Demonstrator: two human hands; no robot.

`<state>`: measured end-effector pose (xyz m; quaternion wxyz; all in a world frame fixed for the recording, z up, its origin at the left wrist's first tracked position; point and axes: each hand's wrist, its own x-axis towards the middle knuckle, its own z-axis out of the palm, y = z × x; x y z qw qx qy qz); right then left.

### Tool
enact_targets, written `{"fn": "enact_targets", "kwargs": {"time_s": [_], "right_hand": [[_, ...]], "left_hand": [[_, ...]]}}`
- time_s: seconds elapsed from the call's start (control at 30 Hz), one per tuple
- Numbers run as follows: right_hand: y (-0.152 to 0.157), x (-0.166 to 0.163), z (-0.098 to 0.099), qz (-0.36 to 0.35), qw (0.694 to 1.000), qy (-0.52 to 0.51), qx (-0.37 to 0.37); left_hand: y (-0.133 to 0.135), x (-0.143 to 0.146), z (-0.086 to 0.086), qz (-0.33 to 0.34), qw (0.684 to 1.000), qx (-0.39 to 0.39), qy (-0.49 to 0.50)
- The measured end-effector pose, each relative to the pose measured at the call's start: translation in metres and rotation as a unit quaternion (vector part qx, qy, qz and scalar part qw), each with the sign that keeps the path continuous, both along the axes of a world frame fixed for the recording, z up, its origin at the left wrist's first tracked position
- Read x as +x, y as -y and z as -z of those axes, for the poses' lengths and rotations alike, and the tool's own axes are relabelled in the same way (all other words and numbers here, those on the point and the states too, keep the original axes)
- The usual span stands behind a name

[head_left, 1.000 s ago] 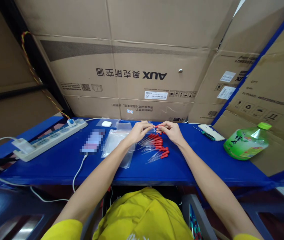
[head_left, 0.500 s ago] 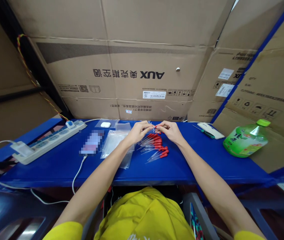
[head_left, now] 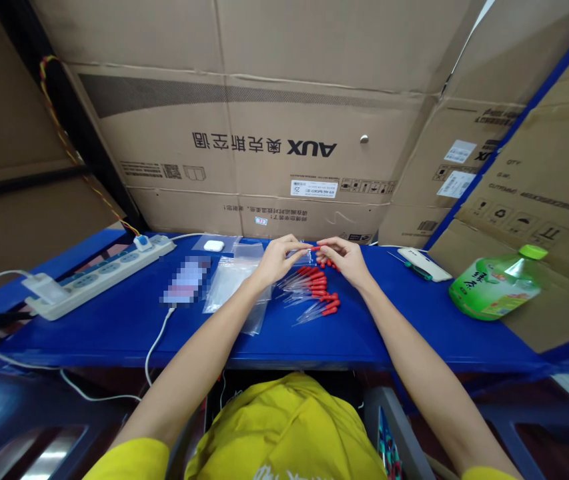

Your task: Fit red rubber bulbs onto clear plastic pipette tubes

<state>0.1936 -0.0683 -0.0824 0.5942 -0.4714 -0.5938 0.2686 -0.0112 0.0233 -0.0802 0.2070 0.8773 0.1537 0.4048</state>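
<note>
My left hand [head_left: 277,257] and my right hand [head_left: 345,257] meet above a blue table [head_left: 114,327]. Together they pinch one clear dropper with a red bulb [head_left: 309,250], the left hand at its clear end and the right at the red end. Below the hands lies a pile of several red-bulbed droppers [head_left: 314,290]. A stack of clear plastic bags [head_left: 237,283] lies just left of the pile, under my left forearm.
A white power strip [head_left: 97,275] with cables runs along the left. A phone [head_left: 187,281], a white earbud case [head_left: 213,245], a white device with a green screwdriver [head_left: 421,264] and a green bottle [head_left: 494,288] lie on the table. Cardboard boxes [head_left: 264,133] wall the back.
Both hands have lifted slightly and shifted a little away from me with the dropper still pinched between them. The pile and bags have not moved.
</note>
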Motion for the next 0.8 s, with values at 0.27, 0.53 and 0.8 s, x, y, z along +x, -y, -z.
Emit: {"fn": "enact_targets", "kwargs": {"time_s": [0.27,0.53,0.8], "right_hand": [[0.0005,0.0009,0.0017,-0.018,1.0,0.0,-0.003],[0.0015,0.0026,0.0015,-0.028,1.0,-0.007,-0.01],[0.0016,0.0065,0.0034,-0.038,0.999,-0.005,-0.027]], "left_hand": [[0.0037,0.001,-0.0005,-0.004,1.0,-0.017,-0.008],[0.0045,0.0014,-0.0009,0.003,1.0,-0.022,0.011],[0.0026,0.0022,0.0035,0.038,0.998,-0.054,0.016]]}}
